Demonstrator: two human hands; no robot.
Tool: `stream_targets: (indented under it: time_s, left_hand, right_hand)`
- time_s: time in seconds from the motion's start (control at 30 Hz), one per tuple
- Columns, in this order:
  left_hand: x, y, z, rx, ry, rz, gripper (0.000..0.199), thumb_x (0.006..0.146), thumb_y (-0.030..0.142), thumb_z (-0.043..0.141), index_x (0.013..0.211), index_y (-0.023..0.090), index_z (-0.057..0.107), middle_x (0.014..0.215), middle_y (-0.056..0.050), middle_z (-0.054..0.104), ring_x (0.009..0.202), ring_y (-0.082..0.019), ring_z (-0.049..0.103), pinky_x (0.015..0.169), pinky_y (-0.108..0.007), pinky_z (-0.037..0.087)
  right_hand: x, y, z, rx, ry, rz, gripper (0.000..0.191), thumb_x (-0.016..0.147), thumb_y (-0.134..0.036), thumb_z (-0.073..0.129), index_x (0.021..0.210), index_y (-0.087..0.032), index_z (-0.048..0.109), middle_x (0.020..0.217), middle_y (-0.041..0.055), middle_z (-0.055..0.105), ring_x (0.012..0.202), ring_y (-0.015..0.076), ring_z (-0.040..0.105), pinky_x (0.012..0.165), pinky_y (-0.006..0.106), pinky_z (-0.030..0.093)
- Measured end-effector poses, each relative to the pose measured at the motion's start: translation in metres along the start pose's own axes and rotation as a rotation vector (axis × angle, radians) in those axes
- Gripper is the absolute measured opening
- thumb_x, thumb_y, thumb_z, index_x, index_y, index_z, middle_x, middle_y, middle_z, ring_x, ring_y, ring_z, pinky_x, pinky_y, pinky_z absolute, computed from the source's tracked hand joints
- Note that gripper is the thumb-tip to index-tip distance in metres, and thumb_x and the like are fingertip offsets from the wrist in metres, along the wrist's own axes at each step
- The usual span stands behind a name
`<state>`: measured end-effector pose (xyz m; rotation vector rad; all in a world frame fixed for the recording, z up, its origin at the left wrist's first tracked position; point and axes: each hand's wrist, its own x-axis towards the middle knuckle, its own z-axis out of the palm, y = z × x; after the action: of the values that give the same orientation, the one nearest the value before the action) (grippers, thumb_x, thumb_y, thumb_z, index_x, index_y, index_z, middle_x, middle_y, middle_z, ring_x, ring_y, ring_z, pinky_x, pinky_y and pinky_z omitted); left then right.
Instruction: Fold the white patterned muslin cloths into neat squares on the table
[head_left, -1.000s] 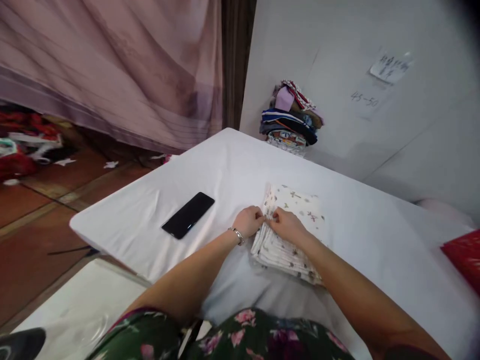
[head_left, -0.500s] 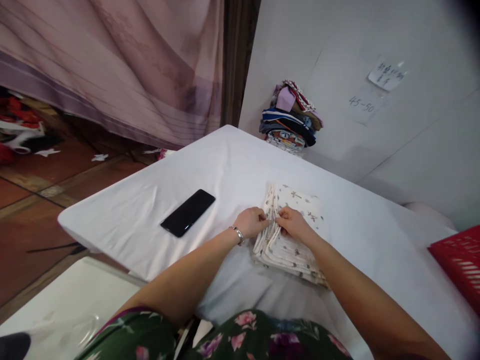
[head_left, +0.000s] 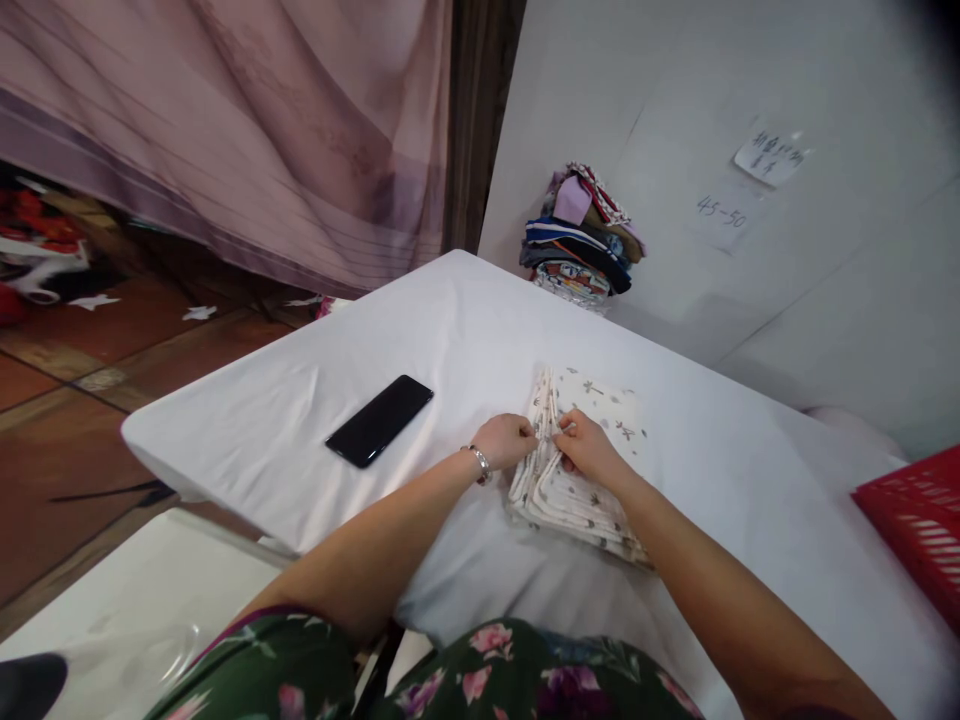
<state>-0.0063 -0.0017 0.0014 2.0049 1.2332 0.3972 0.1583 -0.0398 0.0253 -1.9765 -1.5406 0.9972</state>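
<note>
Printed cloth (head_left: 576,500), soft approx. rect. layers, edges pinched btwn. L hand (head_left: 504,441) & R hand (head_left: 591,450) fingertips.

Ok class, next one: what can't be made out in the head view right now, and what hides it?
All in the head view:
Underside of the folded cloth: hidden by its upper layers.
Exact grip of the left hand and right hand: partly covered by the hands themselves.
Red basket: cut off by the right edge.
Dark object: cut off by the lower left corner.
Writing on the upper note: too small and blurred.
</note>
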Motion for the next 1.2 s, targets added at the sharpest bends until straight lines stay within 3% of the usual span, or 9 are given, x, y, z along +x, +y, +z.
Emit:
stream_targets:
  time_s: [0.13, 0.27, 0.4, 0.53, 0.67, 0.87, 1.1, 1.2]
  left_hand:
    - [-0.004, 0.006, 0.004, 0.069, 0.047, -0.013, 0.029, 0.072, 0.048, 0.051, 0.074, 0.023, 0.065, 0.081, 0.0, 0.065, 0.073, -0.015, 0.058, 0.06, -0.023, 0.039]
    - [-0.005, 0.01, 0.008, 0.099, 0.075, -0.058, 0.022, 0.071, 0.041, 0.054, 0.078, 0.022, 0.064, 0.087, -0.001, 0.065, 0.078, -0.016, 0.058, 0.061, -0.023, 0.04]
    - [-0.003, 0.01, 0.008, 0.023, 0.064, -0.087, 0.016, 0.069, 0.033, 0.055, 0.075, 0.021, 0.063, 0.079, 0.0, 0.064, 0.071, -0.014, 0.057, 0.056, -0.022, 0.037]
    - [-0.001, 0.008, 0.007, -0.03, 0.048, -0.099, 0.015, 0.068, 0.033, 0.055, 0.071, 0.02, 0.063, 0.07, 0.001, 0.063, 0.065, -0.013, 0.056, 0.053, -0.022, 0.035]
    - [0.0, 0.005, 0.007, -0.042, 0.051, -0.065, 0.019, 0.069, 0.036, 0.055, 0.073, 0.021, 0.065, 0.07, 0.001, 0.064, 0.066, -0.014, 0.057, 0.054, -0.022, 0.037]
    - [0.002, 0.0, 0.008, -0.028, 0.021, 0.013, 0.022, 0.073, 0.035, 0.049, 0.074, 0.021, 0.066, 0.071, 0.0, 0.064, 0.068, -0.014, 0.057, 0.059, -0.023, 0.039]
    - [0.003, 0.0, 0.007, -0.02, 0.011, 0.014, 0.022, 0.075, 0.034, 0.048, 0.076, 0.021, 0.065, 0.073, 0.0, 0.065, 0.069, -0.014, 0.056, 0.06, -0.023, 0.039]
    - [0.003, 0.0, 0.007, -0.015, 0.013, 0.009, 0.022, 0.075, 0.035, 0.049, 0.077, 0.021, 0.065, 0.074, 0.0, 0.065, 0.07, -0.015, 0.057, 0.06, -0.023, 0.039]
  right_hand:
    - [-0.002, 0.002, 0.005, 0.022, 0.028, -0.018, 0.016, 0.068, -0.017, 0.048, 0.08, -0.023, 0.039, 0.045, -0.0104, 0.047, 0.033, 0.0094, 0.047, 0.033, 0.017, 0.03]
    - [-0.006, 0.001, 0.004, 0.038, 0.051, -0.077, 0.012, 0.071, -0.021, 0.047, 0.079, -0.023, 0.038, 0.045, -0.011, 0.045, 0.033, 0.0092, 0.045, 0.035, 0.018, 0.03]
    - [-0.008, -0.002, -0.001, -0.156, 0.076, -0.133, 0.01, 0.069, -0.017, 0.047, 0.076, -0.022, 0.041, 0.043, -0.0102, 0.044, 0.036, 0.0083, 0.043, 0.04, 0.018, 0.028]
    - [-0.005, -0.005, 0.001, -0.273, 0.026, -0.065, 0.011, 0.07, -0.014, 0.048, 0.078, -0.021, 0.046, 0.043, -0.0087, 0.047, 0.037, 0.0085, 0.044, 0.042, 0.019, 0.028]
    - [0.001, -0.002, 0.006, -0.198, -0.026, -0.004, 0.009, 0.077, -0.021, 0.05, 0.085, -0.021, 0.047, 0.044, -0.0076, 0.051, 0.036, 0.0087, 0.047, 0.041, 0.018, 0.031]
    - [-0.002, -0.003, 0.005, -0.121, -0.098, 0.037, 0.021, 0.074, -0.029, 0.058, 0.088, -0.022, 0.044, 0.055, -0.0054, 0.056, 0.04, 0.0098, 0.052, 0.037, 0.017, 0.035]
    - [-0.003, -0.006, 0.009, -0.189, -0.019, 0.045, 0.024, 0.069, -0.02, 0.06, 0.087, -0.022, 0.045, 0.052, -0.0073, 0.052, 0.037, 0.0087, 0.049, 0.036, 0.018, 0.034]
    - [-0.002, -0.001, 0.011, -0.116, -0.007, 0.048, 0.022, 0.068, -0.016, 0.056, 0.086, -0.021, 0.044, 0.052, -0.0074, 0.051, 0.037, 0.0087, 0.049, 0.036, 0.017, 0.033]
